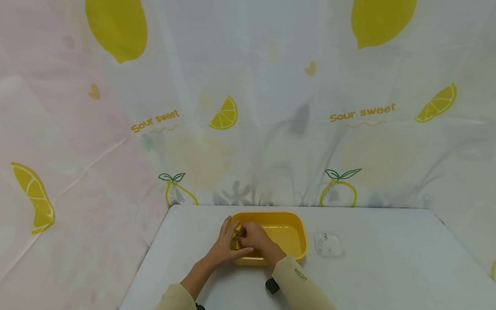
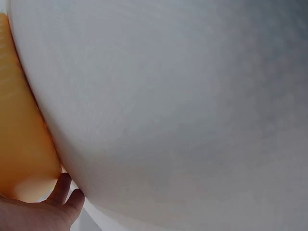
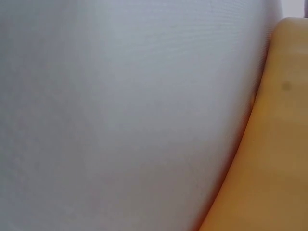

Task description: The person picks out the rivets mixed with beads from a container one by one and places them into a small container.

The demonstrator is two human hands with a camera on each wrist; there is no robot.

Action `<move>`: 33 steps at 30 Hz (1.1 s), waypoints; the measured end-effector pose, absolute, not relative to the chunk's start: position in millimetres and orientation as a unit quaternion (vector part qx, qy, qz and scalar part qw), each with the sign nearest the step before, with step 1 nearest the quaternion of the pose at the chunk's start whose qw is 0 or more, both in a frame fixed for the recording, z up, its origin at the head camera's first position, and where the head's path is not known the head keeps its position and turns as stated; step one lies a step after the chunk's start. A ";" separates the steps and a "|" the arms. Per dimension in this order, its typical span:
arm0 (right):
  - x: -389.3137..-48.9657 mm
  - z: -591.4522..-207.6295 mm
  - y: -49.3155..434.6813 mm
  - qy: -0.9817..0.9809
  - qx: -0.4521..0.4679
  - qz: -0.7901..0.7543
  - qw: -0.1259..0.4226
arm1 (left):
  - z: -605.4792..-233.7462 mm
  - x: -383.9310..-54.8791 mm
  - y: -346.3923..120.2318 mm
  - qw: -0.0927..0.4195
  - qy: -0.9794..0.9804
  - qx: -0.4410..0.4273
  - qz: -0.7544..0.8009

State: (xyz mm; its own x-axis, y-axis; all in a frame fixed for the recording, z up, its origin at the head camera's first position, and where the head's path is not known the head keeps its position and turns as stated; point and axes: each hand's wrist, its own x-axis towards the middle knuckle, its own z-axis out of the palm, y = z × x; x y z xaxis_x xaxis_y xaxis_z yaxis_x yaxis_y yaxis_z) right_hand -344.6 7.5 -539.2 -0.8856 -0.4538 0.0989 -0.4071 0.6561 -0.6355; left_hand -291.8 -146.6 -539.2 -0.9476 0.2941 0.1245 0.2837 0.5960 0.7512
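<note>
In the head view a yellow rectangular tray sits on the white table. My left hand lies at its left end, fingers extended along the outside and the thumb reaching over the near rim. Fingertips touch the table beside the tray in the left wrist view. My right hand reaches into the tray's left part with curled fingers. They seem to pinch a small shiny green-and-gold thing between the two hands. Its kind is too small to tell, and the fingers partly cover it. The right wrist view shows only the tray's side and table.
A flat, clear plastic piece with small dark marks lies on the table right of the tray. A lemon-print curtain hangs behind and at the sides. Dark wrist cameras sit under both cream sleeves.
</note>
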 end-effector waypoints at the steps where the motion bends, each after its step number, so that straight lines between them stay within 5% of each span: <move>1: -344.4 -538.7 7.8 0.908 -0.235 -0.344 0.037 | -538.9 -291.8 -146.5 0.005 0.894 0.162 0.418; 33: -340.0 -525.1 36.8 0.877 -0.244 -0.414 0.016 | -543.8 -289.5 -144.9 -0.008 0.899 0.158 0.408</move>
State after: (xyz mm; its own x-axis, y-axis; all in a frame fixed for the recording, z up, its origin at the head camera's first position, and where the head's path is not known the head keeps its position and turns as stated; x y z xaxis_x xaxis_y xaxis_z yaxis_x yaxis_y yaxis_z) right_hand -340.0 36.8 -525.1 -0.8803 -0.4412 0.1746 -0.4152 0.5381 -0.7335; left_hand -289.5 -144.9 -543.8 -0.9502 0.2771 0.1428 0.2899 0.6171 0.7315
